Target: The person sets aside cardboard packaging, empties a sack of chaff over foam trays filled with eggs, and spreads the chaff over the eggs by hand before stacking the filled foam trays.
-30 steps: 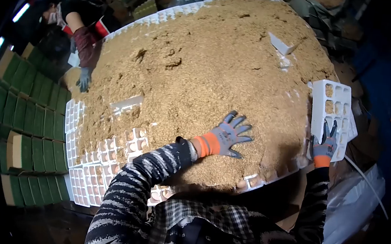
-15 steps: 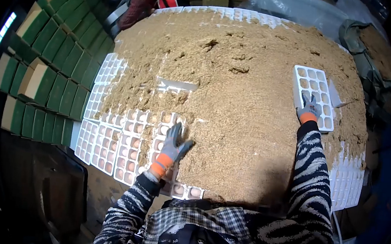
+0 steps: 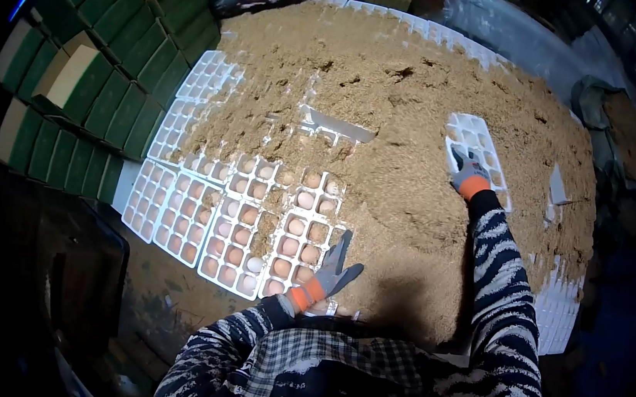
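My left hand [image 3: 333,274], in a grey glove with an orange cuff, lies low over the husk with its fingers spread. It is at the right edge of a white egg tray [image 3: 288,222] whose cells hold brown and pale eggs. Beside that, another egg tray [image 3: 245,282] shows eggs and one whiter egg. Loose tan husk [image 3: 408,223] covers much of the surface. Over on the right, my right hand [image 3: 469,174] grips a white egg tray [image 3: 497,178] resting on the husk, its fingers in the cells. Its fingertips are partly hidden.
Green cartons [image 3: 92,97] are stacked along the left. At the far left corner a co-worker's gloved hand [image 3: 230,3] touches the edge. A white strip [image 3: 341,126] stands out of the husk, and a white flap [image 3: 558,185] sticks up at right. Clear plastic [image 3: 507,24] lies behind.
My right hand has moved left with the egg tray, away from the white flap. My left hand has shifted right and nearer me; more eggs show. The view has turned, and the co-worker's arm has moved.
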{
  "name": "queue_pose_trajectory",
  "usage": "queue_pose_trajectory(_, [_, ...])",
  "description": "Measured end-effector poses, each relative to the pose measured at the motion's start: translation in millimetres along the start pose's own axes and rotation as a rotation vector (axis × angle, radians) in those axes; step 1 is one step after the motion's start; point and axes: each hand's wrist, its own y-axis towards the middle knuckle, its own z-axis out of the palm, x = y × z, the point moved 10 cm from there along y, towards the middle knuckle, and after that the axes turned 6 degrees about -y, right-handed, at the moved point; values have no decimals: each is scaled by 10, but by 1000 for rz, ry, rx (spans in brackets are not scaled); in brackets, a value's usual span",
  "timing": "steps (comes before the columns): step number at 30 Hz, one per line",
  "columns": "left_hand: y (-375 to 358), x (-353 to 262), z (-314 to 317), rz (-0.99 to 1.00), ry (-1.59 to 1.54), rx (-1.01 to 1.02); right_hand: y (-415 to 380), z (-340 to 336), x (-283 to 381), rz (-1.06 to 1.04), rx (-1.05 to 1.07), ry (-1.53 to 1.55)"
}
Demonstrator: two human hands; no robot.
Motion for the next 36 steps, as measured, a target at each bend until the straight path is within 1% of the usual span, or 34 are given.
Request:
queue_pose_trajectory(1, [3,-15,-48,1,-5,7,-26,111,256,7,58,53])
queue_pose_trajectory(3, [40,-29,-140,-116,114,60,-312,-41,748,42,-30,-19])
queue_pose_trajectory(4, [11,-267,-377,-179,139,-72,-380,-55,879,40,-53,-2])
queue_pose_trajectory(5, [12,-310,-482,-168,136,-69,-433,-81,988,37,-78,15])
queue_pose_trajectory(6, [-6,-436,-689,-53,212,-138,-457,-58,1080,41,-96,14])
queue_pose_trajectory(7, [-33,-591,-890,66,284,-208,-556,-107,1238,-12,-137,57])
queue_pose_trajectory(8, [18,-903,-995,186,275,-111,-678,-157,1475,-66,-160,28])
queue_pose_trajectory(9, [53,-1054,-1113,222,238,-118,-842,-225,1733,-102,-166,15])
queue_pose_trajectory(10, [78,-1102,-1283,347,253,-183,-931,-220,1983,-187,-221,32])
queue_pose_trajectory(11, [105,-1203,-1449,474,269,-250,-1060,-256,2212,-241,-188,29])
queue_pose_trajectory(13, [370,-1165,-1953,400,18,-495,-1168,-330,2381,-267,-231,47])
queue_pose_trajectory(14, [545,-1275,-2171,424,8,-588,-1199,-460,2319,-261,-308,55])
queue_pose_trajectory(15, [734,-1376,-2393,445,-5,-682,-1233,-612,2155,-207,-374,87])
queue_pose_trajectory(16, [1031,-1252,-2551,451,136,-716,-1202,-690,1906,-138,-439,73])
queue_pose_trajectory(17, [1363,-1005,-2684,458,276,-751,-1184,-741,1609,-39,-432,35])
queue_pose_trajectory(18, [1760,-670,-2786,220,409,-729,-1142,-732,1243,52,-490,-7])
queue_pose_trajectory(19, [2058,-373,-2860,-18,540,-694,-1146,-734,899,130,-442,15])
queue_pose_trajectory(20, [2266,-313,-2891,-5,534,-681,-1153,-692,545,226,-391,25])
queue_pose_trajectory(21, [2474,-148,-2909,-153,546,-627,-1107,-559,132,284,-409,20])
queue_pose_trajectory(22, [2642,17,-2900,-298,555,-573,-1140,-476,-192,356,-333,47])
queue_pose_trajectory(23, [2805,54,-2869,-279,546,-563,-1223,-449,-442,407,-332,41])
queue_pose_trajectory(25, [3065,323,-2721,-475,532,-462,-1267,-240,-1012,506,-311,32])
queue_pose_trajectory(26, [3146,361,-2715,-449,522,-514,-1298,-210,-1203,559,-278,40])
queue_pose_trajectory(27, [3232,437,-2650,-438,526,-511,-1303,-158,-1370,607,-239,50])
queue_pose_trajectory(28, [3414,605,-2553,-328,322,-510,-1243,-106,-1554,641,-211,28])
queue_pose_trajectory(29, [3456,528,-2479,-217,123,-505,-1168,-122,-1681,656,-259,-16])
queue_pose_trajectory(30, [3465,453,-2332,-102,-45,-499,-1052,-88,-1827,679,-242,-28])
queue_pose_trajectory(31, [3475,328,-2190,-180,-38,-324,-931,-102,-1913,702,-223,-37])
queue_pose_trajectory(33, [3783,957,-2150,-322,-154,-302,-675,-191,-1992,725,-242,-33])
queue_pose_trajectory(34, [3660,835,-2091,-319,-150,-312,-504,-224,-2076,744,-294,-83])
queue_pose_trajectory(35, [3402,514,-1992,-250,-290,-332,-309,-279,-2124,757,-350,-133])
queue_pose_trajectory(36, [3191,315,-1966,-181,-426,-354,-169,-341,-2131,759,-348,-117])
